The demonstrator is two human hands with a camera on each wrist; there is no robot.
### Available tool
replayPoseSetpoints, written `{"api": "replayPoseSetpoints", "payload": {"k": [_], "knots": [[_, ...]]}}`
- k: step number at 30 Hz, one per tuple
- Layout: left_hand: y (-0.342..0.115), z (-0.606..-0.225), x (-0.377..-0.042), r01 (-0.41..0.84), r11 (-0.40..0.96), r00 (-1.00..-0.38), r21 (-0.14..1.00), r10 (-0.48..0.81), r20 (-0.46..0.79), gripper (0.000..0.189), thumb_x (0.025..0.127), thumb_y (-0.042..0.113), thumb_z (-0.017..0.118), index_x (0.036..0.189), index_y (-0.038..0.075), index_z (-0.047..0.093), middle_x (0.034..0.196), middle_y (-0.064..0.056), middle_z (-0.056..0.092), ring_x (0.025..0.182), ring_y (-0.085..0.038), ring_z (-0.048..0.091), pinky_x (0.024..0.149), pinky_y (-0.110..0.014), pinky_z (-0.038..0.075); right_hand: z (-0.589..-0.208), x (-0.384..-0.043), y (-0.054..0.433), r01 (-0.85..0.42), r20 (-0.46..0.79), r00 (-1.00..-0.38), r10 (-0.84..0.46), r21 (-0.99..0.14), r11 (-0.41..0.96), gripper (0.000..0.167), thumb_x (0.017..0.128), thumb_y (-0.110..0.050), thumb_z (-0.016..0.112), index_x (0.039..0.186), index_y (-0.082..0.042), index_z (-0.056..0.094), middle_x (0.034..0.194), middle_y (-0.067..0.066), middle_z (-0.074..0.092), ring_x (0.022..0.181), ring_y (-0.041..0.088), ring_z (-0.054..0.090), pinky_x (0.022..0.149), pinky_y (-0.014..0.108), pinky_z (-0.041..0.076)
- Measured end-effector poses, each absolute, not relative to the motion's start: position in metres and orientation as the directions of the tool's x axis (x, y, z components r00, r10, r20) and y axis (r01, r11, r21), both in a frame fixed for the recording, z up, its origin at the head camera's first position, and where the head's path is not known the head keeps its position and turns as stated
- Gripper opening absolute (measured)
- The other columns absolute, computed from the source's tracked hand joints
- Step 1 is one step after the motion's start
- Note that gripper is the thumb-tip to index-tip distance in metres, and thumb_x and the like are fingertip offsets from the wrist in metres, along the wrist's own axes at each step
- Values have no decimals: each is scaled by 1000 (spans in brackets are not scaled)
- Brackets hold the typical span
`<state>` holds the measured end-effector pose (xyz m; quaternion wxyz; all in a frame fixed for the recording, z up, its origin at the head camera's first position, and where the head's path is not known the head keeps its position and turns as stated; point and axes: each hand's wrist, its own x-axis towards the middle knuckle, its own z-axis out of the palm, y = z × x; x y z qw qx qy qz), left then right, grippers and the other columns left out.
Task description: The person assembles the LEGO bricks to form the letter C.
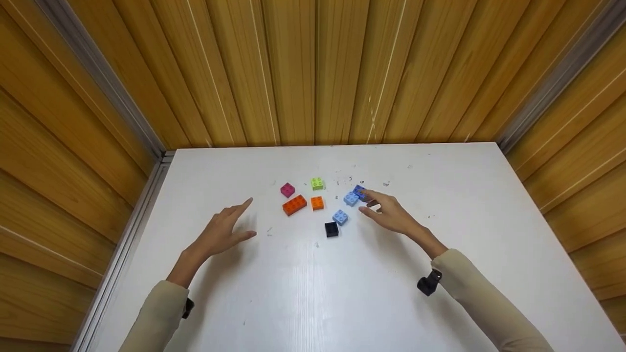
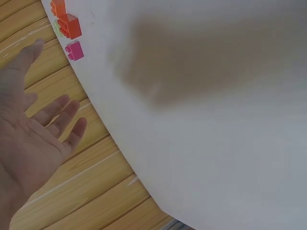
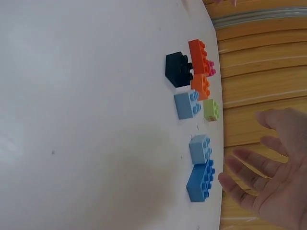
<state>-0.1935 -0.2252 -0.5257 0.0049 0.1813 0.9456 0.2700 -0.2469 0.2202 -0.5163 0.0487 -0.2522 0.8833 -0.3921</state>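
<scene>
Blue brick, rect. w/ studs, nr R grip; tabletop scuffed

Plain beige fabric left sleeve and matching right sleeve
A small, blocky black device beside the right sleeve; another black device shows partly beside the left.

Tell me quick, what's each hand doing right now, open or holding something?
Left hand: open, holding nothing.
Right hand: open, holding nothing, near the darker blue toy brick.
</scene>
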Motion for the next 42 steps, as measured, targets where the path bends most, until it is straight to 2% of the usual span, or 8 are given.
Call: {"api": "replayPoseSetpoints", "payload": {"k": [8, 16, 26, 32, 37, 42], "knots": [[-203, -536, -203, 328, 764, -930, 556, 365, 47, 81, 93, 30, 76, 160, 13, 33, 154, -19, 50, 141, -40, 48, 116, -60, 37, -515, -259, 181, -450, 135, -837, -530, -722, 526, 44, 102, -16, 62, 141, 4, 55, 131, 25, 66, 114, 40, 66, 95, 57, 54], [-181, -539, -215, 291, 753, -934, 591, 357, 5, 73, 96, 29, 72, 159, 14, 38, 157, -16, 48, 145, -38, 44, 118, -58, 35, -529, -269, 159, -438, 138, -834, -534, -755, 488, 40, 102, -11, 60, 137, 8, 57, 132, 30, 64, 114, 42, 66, 98, 56, 53], [-159, -555, -230, 257, 715, -946, 650, 324, 16, 60, 98, 21, 69, 151, 6, 47, 146, -19, 55, 137, -38, 50, 116, -54, 40, -537, -279, 123, -426, 134, -826, -547, -785, 451, 36, 101, -4, 58, 134, 10, 59, 128, 31, 65, 113, 44, 66, 98, 55, 53], [-149, -561, -236, 223, 688, -957, 691, 290, 20, 54, 98, 17, 68, 148, 4, 51, 139, -22, 60, 131, -40, 54, 112, -57, 42, -547, -288, 104, -458, 191, -818, -543, -787, 413, 34, 99, -3, 60, 130, 13, 61, 126, 33, 64, 113, 46, 64, 98, 58, 52], [-144, -569, -237, 180, 689, -967, 702, 253, -1, 51, 98, 17, 68, 146, 3, 53, 136, -21, 62, 128, -38, 55, 112, -55, 42, -558, -290, 95, -454, 187, -828, -530, -777, 436, 33, 98, -1, 61, 129, 12, 62, 128, 30, 65, 119, 45, 61, 101, 52, 53], [-137, -575, -237, 176, 705, -975, 687, 220, 24, 48, 96, 16, 70, 140, 1, 58, 130, -20, 66, 121, -36, 58, 109, -53, 45, -567, -289, 92, -456, 194, -851, -488, -733, 504, 33, 95, 0, 64, 126, 9, 65, 127, 27, 67, 118, 44, 59, 106, 56, 46]]}}
